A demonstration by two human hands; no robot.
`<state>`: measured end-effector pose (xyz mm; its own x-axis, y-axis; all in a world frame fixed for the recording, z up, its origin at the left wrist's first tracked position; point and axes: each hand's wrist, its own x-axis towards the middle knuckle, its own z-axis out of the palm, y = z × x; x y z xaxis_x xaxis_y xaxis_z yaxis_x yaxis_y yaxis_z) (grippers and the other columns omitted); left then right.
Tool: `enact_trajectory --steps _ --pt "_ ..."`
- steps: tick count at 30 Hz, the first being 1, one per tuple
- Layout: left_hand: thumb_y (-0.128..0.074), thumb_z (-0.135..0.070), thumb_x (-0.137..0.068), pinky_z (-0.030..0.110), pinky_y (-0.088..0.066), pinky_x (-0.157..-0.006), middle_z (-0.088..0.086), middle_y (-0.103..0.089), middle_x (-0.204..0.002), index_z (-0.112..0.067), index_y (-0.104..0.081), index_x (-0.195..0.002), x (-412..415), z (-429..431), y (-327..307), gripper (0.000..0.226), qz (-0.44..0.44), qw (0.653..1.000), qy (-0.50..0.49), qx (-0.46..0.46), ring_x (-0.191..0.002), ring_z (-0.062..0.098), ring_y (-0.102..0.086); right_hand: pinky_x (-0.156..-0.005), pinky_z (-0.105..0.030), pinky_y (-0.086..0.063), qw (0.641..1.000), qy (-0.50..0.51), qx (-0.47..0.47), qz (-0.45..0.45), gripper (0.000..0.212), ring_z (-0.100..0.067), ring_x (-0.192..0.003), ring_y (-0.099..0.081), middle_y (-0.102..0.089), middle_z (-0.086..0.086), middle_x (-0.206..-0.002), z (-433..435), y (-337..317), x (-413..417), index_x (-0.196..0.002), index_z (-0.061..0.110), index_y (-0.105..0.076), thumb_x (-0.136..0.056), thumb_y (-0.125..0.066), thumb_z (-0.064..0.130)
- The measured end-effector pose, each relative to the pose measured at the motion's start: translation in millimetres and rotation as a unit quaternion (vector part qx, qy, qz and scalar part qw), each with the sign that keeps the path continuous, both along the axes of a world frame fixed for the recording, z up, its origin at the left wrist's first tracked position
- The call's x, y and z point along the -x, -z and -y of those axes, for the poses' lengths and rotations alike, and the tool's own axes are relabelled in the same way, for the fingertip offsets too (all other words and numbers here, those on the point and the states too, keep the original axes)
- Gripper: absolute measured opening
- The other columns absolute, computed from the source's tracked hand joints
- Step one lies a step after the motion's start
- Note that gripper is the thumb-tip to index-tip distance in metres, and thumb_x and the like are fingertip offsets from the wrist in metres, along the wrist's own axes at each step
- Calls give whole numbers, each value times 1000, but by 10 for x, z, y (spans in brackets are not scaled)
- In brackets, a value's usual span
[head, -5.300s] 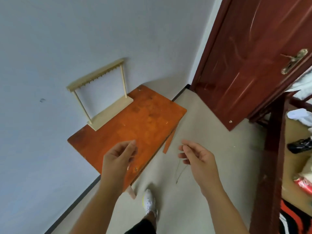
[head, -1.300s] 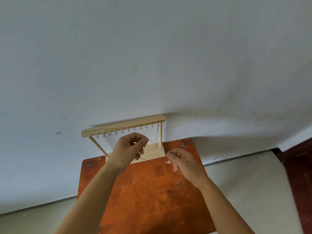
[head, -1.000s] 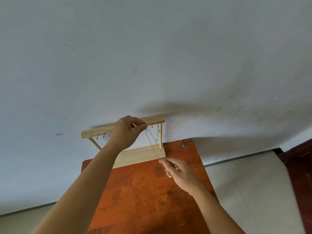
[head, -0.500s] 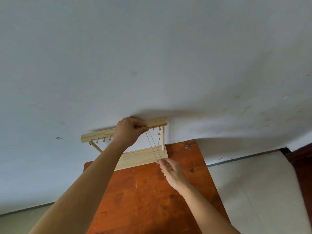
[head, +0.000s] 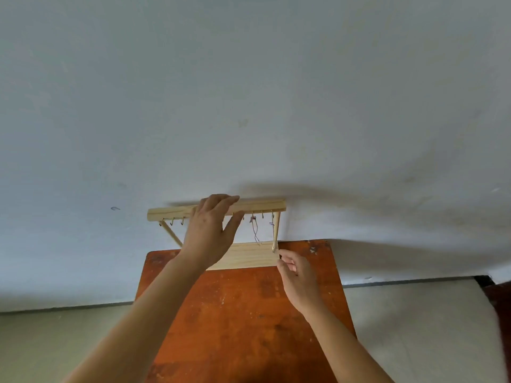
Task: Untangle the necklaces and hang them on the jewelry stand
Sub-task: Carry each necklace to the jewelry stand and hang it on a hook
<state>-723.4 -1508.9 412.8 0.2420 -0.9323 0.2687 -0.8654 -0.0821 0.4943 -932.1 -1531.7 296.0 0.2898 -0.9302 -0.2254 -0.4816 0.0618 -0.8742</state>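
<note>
The pale wooden jewelry stand (head: 246, 256) sits at the back of the table against the wall, with small hooks under its top bar. A thin necklace (head: 255, 230) hangs slack and wavy from a hook right of the middle. A second short chain (head: 272, 224) hangs from the last hook, beside the right post. My left hand (head: 211, 230) lies with straight fingers over the middle of the top bar and hides several hooks. My right hand (head: 294, 273) has its fingers curled, with the tips at the foot of the right post. Whether it pinches a chain there is unclear.
The orange-brown wooden table (head: 243, 322) stands tight against the grey wall (head: 249, 106). Beige floor (head: 414, 327) lies on both sides of it. A dark red door edge (head: 497, 294) shows at the far right.
My left hand let go of the chain at the hook and spread flat over the bar. The necklace now hangs slack. My right hand moved right to the post's foot.
</note>
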Motion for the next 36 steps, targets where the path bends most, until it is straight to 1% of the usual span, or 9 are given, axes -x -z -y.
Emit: enact_trajectory --steps 4,6,9,13,20,24,31,34,36 --pt "-49 -41 -96 44 -41 -101 -2 -56 -129 -20 -56 -129 176 -621 42 40 -67 985 -157 41 -121 20 -51 -96 -24 -52 998 -22 50 31 30 -1 -114 -57 -58 15 -128 -185 -313 82 -129 34 -57 -100 -53 41" --pt "-54 -38 -96 34 -48 -92 -8 -56 -124 -23 -56 -129 304 -1011 120 36 -145 961 -233 32 -117 16 -54 -92 -20 -51 996 -57 49 55 33 1 -114 -57 -58 17 -126 -313 -430 73 -130 35 -57 -98 -54 44" --pt "-58 -33 -93 11 -42 -77 -11 -57 -120 -22 -57 -128 523 -1605 367 36 -217 920 -326 5 -109 8 -55 -87 -14 -49 987 -146 42 48 41 3 -113 -56 -57 18 -124 -514 -449 -29 -130 33 -56 -94 -53 51" --pt "-65 -28 -91 6 -41 -73 -6 -59 -116 -22 -59 -122 659 -2425 740 32 -240 872 -426 -41 -99 -3 -55 -80 -11 -45 962 -274 19 -12 38 4 -112 -52 -55 15 -125 -874 -249 -304 -132 34 -53 -96 -56 46" --pt "-67 -26 -88 31 -45 -91 -10 -57 -115 -21 -57 -124 401 -3846 630 37 -229 758 -610 36 -108 7 -56 -79 -5 -40 866 -494 67 -36 47 1 -116 -49 -47 20 -129 -1873 -433 -1290 -138 36 -47 -95 -58 50" --pt "-66 -25 -89 30 -44 -91 -7 -56 -117 -16 -56 -126 174 -4802 532 39 -198 686 -693 97 -108 9 -55 -98 -19 -45 797 -592 121 -7 51 2 -121 -47 -49 15 -131 -2658 -644 -2034 -141 32 -45 -94 -60 46" --pt "-67 -22 -89 36 -48 -91 -7 -56 -112 -16 -58 -125 -295 -6358 750 38 -219 564 -779 165 -105 8 -57 -102 -34 -49 704 -690 169 -2 54 -1 -119 -49 -49 15 -129 -4325 -598 -3186 -141 30 -46 -92 -63 45" --pt "-67 -22 -89 31 -47 -90 -8 -56 -111 -16 -58 -125 -554 -6849 719 38 -218 526 -801 186 -104 7 -56 -99 -30 -50 675 -716 178 11 54 -3 -118 -51 -50 13 -128 -4928 -638 -3617 -140 28 -47 -91 -65 42" --pt "-68 -21 -89 25 -45 -87 -8 -56 -111 -16 -59 -124 -743 -7143 627 37 -213 522 -805 184 -103 4 -56 -96 -24 -48 668 -723 174 23 54 -3 -117 -52 -51 12 -128 -5270 -693 -3877 -140 28 -47 -91 -66 41"
